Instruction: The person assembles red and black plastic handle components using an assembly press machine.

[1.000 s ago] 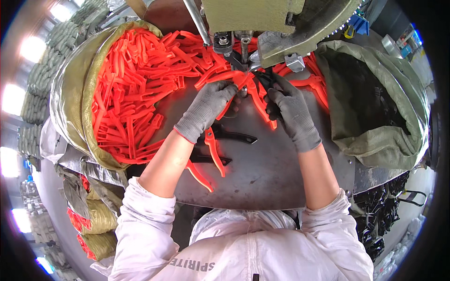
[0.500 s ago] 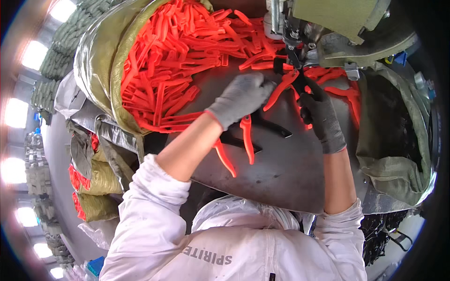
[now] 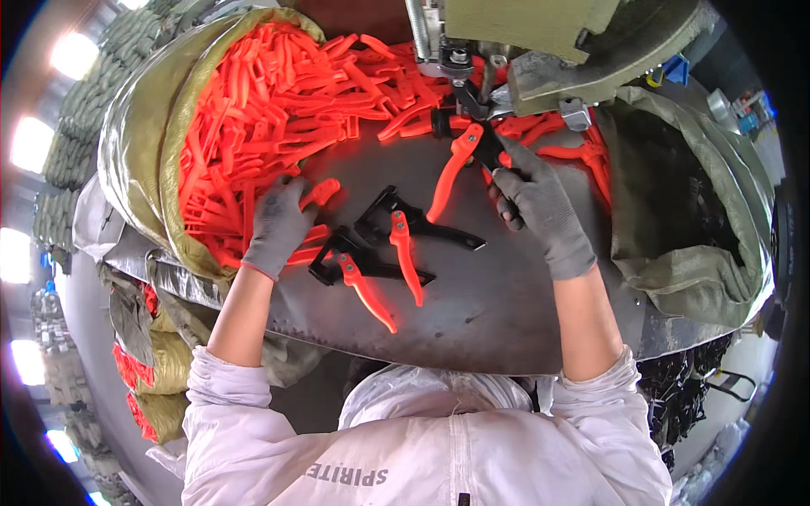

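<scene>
In a grey glove, my right hand [image 3: 540, 207] is closed on a plier-like hand tool [image 3: 483, 153] below the machine's head. Its red handle [image 3: 456, 173] hangs down and left from a rivet on a black body. At the edge of the red pile, my left hand [image 3: 283, 221], also gloved, is closed around a loose red handle [image 3: 321, 192]. Two more red-and-black tools lie between my hands: a nearer one [image 3: 364, 291] and a farther one [image 3: 405, 253]. The tips of my left fingers are partly hidden.
A heap of red handles [image 3: 278, 101] spills from a yellow-green woven sack [image 3: 139, 143] at left. The green riveting-type machine [image 3: 527, 25] stands over the far side of the metal table [image 3: 506, 320]. A dark open sack [image 3: 688, 278] hangs at right, and black parts [image 3: 679, 405] lie below.
My left hand has moved left from beside the tool at the machine to the red pile and taken a handle. My right hand stays on its tool near the machine. The whole view has shifted.
</scene>
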Demonstrator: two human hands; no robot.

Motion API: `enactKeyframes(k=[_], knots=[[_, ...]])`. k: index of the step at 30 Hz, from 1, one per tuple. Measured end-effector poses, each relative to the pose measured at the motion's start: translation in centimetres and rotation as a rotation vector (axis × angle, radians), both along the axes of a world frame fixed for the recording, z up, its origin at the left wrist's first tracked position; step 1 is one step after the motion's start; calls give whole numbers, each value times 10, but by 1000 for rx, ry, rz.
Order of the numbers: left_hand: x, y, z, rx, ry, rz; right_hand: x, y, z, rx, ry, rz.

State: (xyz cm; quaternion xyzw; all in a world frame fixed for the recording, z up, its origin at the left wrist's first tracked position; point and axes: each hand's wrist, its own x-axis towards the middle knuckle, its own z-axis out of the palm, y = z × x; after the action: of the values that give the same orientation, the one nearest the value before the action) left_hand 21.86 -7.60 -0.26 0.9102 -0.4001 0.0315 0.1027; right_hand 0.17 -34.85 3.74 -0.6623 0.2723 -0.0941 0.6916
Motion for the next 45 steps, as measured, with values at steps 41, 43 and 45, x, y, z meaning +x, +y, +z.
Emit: enactKeyframes(k=[41,43,45], knots=[[-73,-157,43,-551,1367,-101,-33,-72,-7,-456,-105,-104],[-68,-159,44,-492,1366,-61,-16,-47,1,-28,-69,-48],[-64,-160,45,-452,1375,-65,-5,-30,7,136,-88,-95]])
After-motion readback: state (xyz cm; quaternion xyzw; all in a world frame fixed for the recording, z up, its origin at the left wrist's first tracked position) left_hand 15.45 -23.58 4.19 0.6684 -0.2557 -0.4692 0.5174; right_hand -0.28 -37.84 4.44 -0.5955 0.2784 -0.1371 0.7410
